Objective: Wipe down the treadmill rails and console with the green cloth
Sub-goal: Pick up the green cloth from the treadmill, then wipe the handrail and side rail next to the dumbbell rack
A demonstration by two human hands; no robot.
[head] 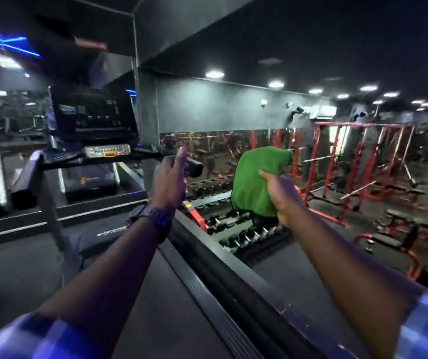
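Right hand [282, 195] fingers grasping green cloth [256, 177], held in air right of treadmill handrail end [194, 167]. Left hand [170, 177] at handrail end; finger state unclear. Console [93, 117] ahead left.

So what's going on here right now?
A person stands on a treadmill in a gym. Their right hand grips a bunched green cloth, held up in the air off to the right and touching nothing. Their left hand reaches to the end of the right handrail. The console sits ahead to the left. The cloth is not on rail or console.
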